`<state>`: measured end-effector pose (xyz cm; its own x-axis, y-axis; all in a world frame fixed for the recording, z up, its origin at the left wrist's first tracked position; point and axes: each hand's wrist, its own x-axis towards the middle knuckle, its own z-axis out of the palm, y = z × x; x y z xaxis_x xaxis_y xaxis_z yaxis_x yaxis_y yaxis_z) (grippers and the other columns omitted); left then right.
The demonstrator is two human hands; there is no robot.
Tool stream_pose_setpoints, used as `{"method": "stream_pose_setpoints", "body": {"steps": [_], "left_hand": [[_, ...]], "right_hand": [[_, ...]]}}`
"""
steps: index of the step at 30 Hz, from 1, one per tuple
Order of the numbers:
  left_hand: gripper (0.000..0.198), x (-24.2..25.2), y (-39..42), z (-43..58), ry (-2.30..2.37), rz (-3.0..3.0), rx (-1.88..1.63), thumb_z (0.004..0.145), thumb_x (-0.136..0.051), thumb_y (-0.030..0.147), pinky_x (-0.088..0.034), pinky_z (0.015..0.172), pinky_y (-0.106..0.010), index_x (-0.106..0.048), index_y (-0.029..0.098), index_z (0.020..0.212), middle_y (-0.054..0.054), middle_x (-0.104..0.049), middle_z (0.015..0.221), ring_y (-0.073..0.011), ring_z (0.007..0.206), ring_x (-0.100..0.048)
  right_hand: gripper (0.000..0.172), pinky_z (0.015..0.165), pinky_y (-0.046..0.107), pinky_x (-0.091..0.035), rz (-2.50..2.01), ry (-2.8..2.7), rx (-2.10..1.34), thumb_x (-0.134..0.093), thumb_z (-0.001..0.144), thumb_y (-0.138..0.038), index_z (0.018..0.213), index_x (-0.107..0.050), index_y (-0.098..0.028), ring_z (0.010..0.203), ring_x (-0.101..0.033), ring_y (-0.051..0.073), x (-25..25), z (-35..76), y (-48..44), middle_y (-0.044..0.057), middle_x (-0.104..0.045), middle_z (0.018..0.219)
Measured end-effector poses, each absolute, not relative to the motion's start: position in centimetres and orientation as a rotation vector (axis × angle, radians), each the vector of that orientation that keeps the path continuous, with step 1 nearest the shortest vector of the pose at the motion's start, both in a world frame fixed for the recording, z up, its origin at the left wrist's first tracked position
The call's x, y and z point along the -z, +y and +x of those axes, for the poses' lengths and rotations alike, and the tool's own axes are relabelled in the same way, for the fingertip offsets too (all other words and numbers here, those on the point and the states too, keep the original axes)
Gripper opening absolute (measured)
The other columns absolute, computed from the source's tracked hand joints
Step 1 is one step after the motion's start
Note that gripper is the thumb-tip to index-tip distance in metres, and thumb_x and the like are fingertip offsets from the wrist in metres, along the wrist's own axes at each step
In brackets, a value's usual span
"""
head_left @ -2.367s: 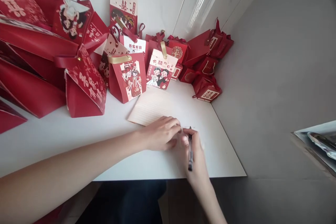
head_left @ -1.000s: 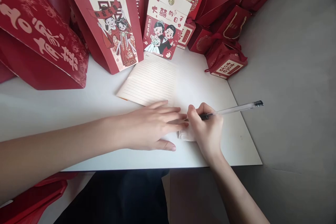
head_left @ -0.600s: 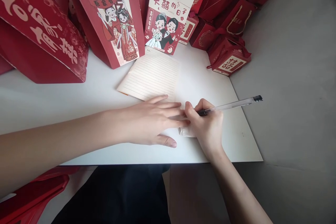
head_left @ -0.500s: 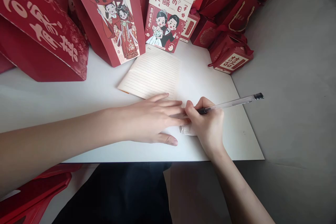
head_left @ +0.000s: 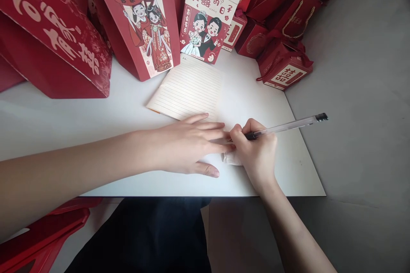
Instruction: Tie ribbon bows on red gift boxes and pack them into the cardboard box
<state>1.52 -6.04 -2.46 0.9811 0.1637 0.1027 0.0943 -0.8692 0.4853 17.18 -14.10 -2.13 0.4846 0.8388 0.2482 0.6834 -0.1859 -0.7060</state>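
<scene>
My right hand [head_left: 259,153] is closed around a clear-barrelled pen [head_left: 290,125] with a black grip and black end. Its tip points down to the left, close by the fingers of my left hand [head_left: 188,145]. That hand lies flat, palm down, with the fingers spread. Between and under both hands is a small crumpled whitish piece [head_left: 232,158], mostly covered, and I cannot make out whether it is paper or cloth. Just beyond my left fingers lies a lined notebook [head_left: 188,89], its sheet ruled and a little handwriting at the top left corner.
Red gift bags and boxes line the back of the white table [head_left: 128,185], among them a tall bag with a cartoon couple [head_left: 153,30], a white-topped box [head_left: 205,21] and a small red box [head_left: 283,72]. A grey wall [head_left: 368,115] borders the right. A red stool [head_left: 48,239] stands below left.
The whole view has shifted slightly, so everything sits a little further right. Both hands keep nearly the same pose, with the pen still in my right hand.
</scene>
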Motion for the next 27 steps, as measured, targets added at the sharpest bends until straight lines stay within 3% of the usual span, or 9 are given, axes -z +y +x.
{"method": "stream_pose_setpoints", "body": {"steps": [9, 14, 17, 20, 23, 25, 27], "left_hand": [[0.050, 2.3, -6.1, 1.5, 0.192, 2.671, -0.168, 0.083, -0.057, 0.048, -0.007, 0.114, -0.046, -0.046, 0.033, 0.130, -0.001, -0.040, 0.144, -0.0242, 0.137, -0.027], [0.052, 2.6, -6.0, 1.5, 0.158, 2.687, -0.228, 0.084, -0.056, 0.048, -0.013, 0.112, -0.047, -0.044, 0.031, 0.132, -0.002, -0.040, 0.144, -0.0253, 0.136, -0.030], [0.052, 2.7, -6.2, 1.5, 0.144, 2.725, -0.309, 0.083, -0.057, 0.047, -0.018, 0.111, -0.047, -0.046, 0.026, 0.130, -0.005, -0.044, 0.141, -0.0267, 0.133, -0.035], [0.050, 2.7, -6.5, 1.5, 0.137, 2.783, -0.457, 0.080, -0.060, 0.045, -0.029, 0.105, -0.048, -0.053, 0.020, 0.122, -0.009, -0.051, 0.133, -0.0287, 0.122, -0.045], [0.040, 2.9, -6.6, 1.7, 0.134, 2.812, -0.666, 0.079, -0.056, 0.038, -0.042, 0.093, -0.041, -0.058, 0.016, 0.113, -0.010, -0.054, 0.127, -0.0261, 0.108, -0.054], [0.029, 3.1, -6.5, 1.8, 0.142, 2.817, -0.760, 0.080, -0.053, 0.032, -0.045, 0.087, -0.036, -0.062, 0.017, 0.102, -0.008, -0.059, 0.117, -0.0222, 0.098, -0.058], [0.017, 3.4, -6.3, 1.9, 0.180, 2.827, -0.810, 0.080, -0.051, 0.026, -0.046, 0.081, -0.034, -0.063, 0.018, 0.089, -0.005, -0.063, 0.108, -0.0194, 0.090, -0.059]], "right_hand": [[0.035, 0.042, 0.019, -0.029, -1.873, -1.166, -0.255, -0.053, 0.075, -0.021, 0.050, -0.029, -0.019, 0.043, -0.030, 0.006, 1.7, 17.2, -14.2, -0.007, -0.029, 0.045], [0.037, 0.044, 0.021, -0.035, -1.738, -0.992, -0.310, -0.053, 0.085, -0.044, 0.059, -0.043, -0.019, 0.043, -0.038, 0.008, 1.9, 17.7, -14.3, -0.005, -0.041, 0.050], [0.033, 0.044, 0.020, -0.036, -1.616, -0.948, -0.211, -0.051, 0.086, -0.047, 0.072, -0.047, -0.019, 0.045, -0.040, 0.007, 2.5, 17.7, -14.9, -0.005, -0.045, 0.060], [0.030, 0.038, 0.018, -0.034, -1.555, -0.945, -0.308, -0.048, 0.088, -0.049, 0.084, -0.048, -0.020, 0.041, -0.037, 0.005, 3.1, 17.6, -15.6, -0.004, -0.049, 0.072], [0.034, 0.032, 0.018, -0.028, -1.593, -1.051, -0.548, -0.040, 0.090, -0.054, 0.087, -0.049, -0.021, 0.036, -0.034, 0.005, 3.7, 18.3, -15.6, -0.004, -0.051, 0.070], [0.036, 0.035, 0.020, -0.033, -1.684, -1.212, -0.494, -0.039, 0.090, -0.054, 0.084, -0.051, -0.020, 0.038, -0.038, 0.007, 4.1, 19.5, -14.9, -0.003, -0.051, 0.065], [0.034, 0.046, 0.023, -0.044, -1.787, -1.412, -0.244, -0.040, 0.090, -0.051, 0.083, -0.054, -0.021, 0.050, -0.051, 0.012, 4.2, 21.3, -14.1, -0.001, -0.054, 0.065]]}}
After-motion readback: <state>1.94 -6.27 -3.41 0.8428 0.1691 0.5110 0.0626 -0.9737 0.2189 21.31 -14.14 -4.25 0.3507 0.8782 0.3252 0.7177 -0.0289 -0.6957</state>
